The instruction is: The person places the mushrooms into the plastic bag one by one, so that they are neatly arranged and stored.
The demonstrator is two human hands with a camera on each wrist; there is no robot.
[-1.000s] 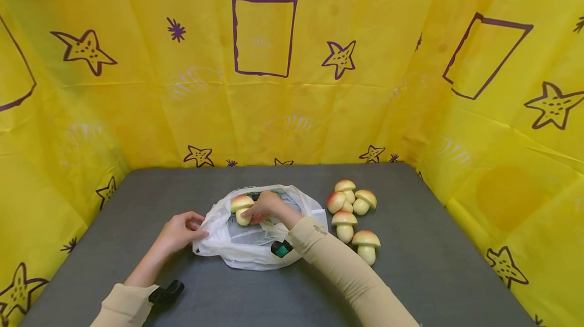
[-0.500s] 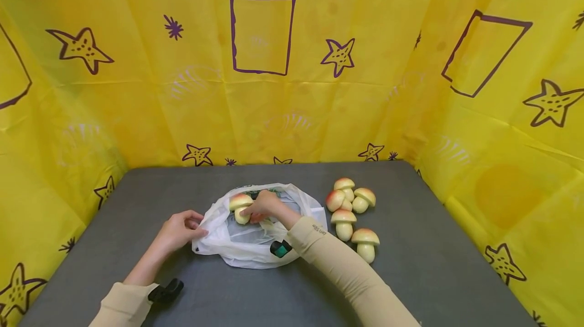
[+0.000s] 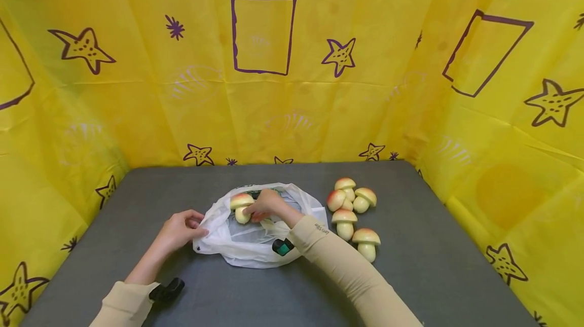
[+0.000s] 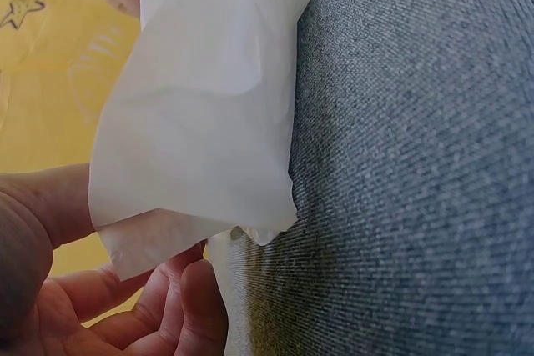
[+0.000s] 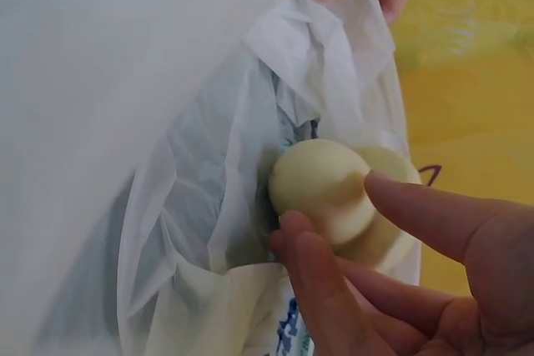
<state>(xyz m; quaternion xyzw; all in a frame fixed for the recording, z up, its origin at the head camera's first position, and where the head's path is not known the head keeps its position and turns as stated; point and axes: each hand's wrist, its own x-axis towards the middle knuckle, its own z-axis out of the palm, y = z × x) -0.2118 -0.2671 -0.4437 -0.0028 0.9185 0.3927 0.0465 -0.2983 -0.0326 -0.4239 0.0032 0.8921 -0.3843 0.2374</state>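
On table (image 3: 255, 296), pinching bag (image 3: 248, 258) with curled left hand (image 3: 178, 230), mushroom (image 3: 242, 206) with half-curled right hand (image 3: 268, 205); could collapse bag by slackening left.

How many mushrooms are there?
6: one mushroom in the right hand, inside the bag; on the table beside it, three clustered mushrooms and two nearer mushrooms. The bag may hide more.

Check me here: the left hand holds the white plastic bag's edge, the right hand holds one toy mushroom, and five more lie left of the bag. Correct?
Not quite: the head view shows the five other toy mushrooms right of the white plastic bag. The left hand does hold its edge, and the right hand one toy mushroom.
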